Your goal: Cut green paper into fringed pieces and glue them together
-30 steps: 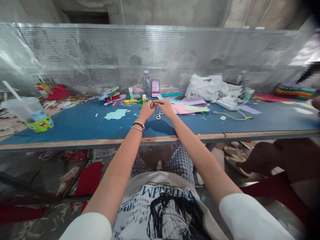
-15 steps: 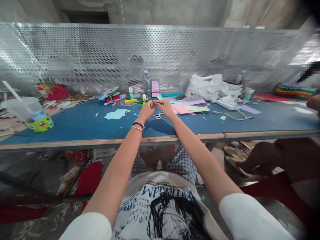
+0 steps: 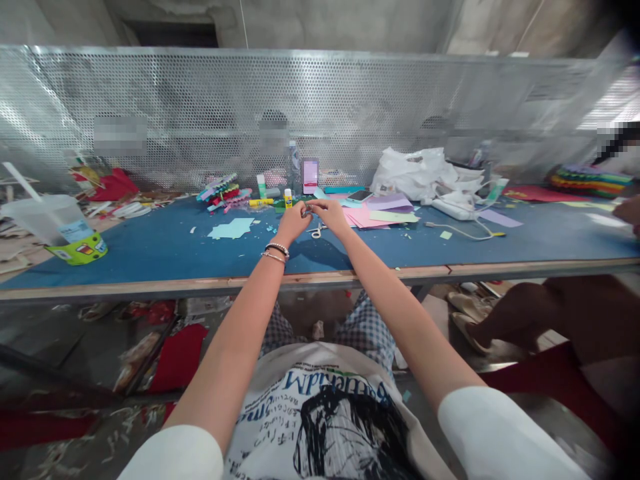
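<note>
Over the middle of the blue table, my left hand [image 3: 295, 221] and my right hand [image 3: 329, 213] meet at their fingertips. Both are closed in a pinch, and what lies between the fingers is too small to make out. Just below them on the table are scissors [image 3: 317, 233] with pale handles. Behind my left hand stands a yellow glue stick [image 3: 288, 198], and another yellow tube [image 3: 261, 202] lies beside it. Light blue paper [image 3: 231, 228] rests to the left. Sheets of pink paper [image 3: 367, 217] lie right of my right hand, under a pale green strip [image 3: 394, 217].
A phone [image 3: 310, 176] stands upright near the perforated metal screen [image 3: 200, 113], beside a clear bottle [image 3: 293, 168]. At left is a plastic cup with straw [image 3: 55, 223]. A white plastic bag [image 3: 413, 171] and a power strip with cable [image 3: 453, 209] sit at right. Another person's hand [image 3: 629, 212] shows at far right.
Both hands stay together in nearly the same place, with only slight finger movement. The things on the table have not visibly moved.
</note>
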`<state>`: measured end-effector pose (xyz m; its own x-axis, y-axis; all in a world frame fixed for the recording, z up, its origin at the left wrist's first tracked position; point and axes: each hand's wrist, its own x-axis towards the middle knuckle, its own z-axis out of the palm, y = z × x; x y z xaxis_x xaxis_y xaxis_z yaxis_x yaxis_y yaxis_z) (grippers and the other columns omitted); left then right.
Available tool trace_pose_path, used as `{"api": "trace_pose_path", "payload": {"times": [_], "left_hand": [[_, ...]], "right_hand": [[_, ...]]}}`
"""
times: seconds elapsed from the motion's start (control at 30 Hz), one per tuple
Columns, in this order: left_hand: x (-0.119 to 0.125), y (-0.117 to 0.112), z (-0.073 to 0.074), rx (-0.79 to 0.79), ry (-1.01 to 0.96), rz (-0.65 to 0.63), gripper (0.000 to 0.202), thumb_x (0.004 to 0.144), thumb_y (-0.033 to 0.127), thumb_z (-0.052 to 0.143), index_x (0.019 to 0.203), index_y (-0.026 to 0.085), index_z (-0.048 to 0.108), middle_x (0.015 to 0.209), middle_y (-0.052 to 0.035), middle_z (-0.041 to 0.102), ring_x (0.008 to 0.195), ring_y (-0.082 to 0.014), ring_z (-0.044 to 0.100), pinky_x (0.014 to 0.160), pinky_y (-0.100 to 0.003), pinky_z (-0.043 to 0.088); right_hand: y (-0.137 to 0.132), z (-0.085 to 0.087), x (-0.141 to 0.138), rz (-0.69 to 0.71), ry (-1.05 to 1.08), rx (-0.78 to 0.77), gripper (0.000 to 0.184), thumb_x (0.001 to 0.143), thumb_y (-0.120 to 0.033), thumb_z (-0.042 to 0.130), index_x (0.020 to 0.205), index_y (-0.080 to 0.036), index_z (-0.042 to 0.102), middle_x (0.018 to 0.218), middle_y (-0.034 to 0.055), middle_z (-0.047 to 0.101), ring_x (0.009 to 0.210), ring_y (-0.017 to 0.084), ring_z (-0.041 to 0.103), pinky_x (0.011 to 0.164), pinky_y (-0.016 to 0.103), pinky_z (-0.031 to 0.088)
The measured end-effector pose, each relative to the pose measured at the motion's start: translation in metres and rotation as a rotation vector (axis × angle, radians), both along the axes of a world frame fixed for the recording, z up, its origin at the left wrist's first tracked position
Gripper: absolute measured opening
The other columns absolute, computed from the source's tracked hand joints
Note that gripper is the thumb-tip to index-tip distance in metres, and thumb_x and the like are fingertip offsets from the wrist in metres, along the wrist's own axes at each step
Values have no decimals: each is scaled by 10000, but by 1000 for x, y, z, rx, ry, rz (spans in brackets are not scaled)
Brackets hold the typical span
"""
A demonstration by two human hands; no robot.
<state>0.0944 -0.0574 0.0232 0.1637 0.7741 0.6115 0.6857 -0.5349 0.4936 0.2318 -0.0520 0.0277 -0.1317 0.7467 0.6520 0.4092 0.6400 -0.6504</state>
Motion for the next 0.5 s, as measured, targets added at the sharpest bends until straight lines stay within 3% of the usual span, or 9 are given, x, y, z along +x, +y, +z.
{"api": "trace_pose_path", "payload": {"times": [0.27,0.5], "left_hand": [[0,0,-1,3,2,-17,150,721,222,497,647,209,367,562,27,393,562,-125,364,583,-263,282],[3,-5,1,-41,-27,-32,65,750,255,500,741,200,467,636,12,491,612,-125,434,628,-249,329]], "right_hand": [[-2,1,0,-32,0,-13,240,780,-179,507,907,-167,711,923,53,710,866,167,633,836,312,469],[1,0,-3,-65,34,-49,232,760,-153,491,882,-155,688,906,48,702,852,156,620,837,299,460]]}}
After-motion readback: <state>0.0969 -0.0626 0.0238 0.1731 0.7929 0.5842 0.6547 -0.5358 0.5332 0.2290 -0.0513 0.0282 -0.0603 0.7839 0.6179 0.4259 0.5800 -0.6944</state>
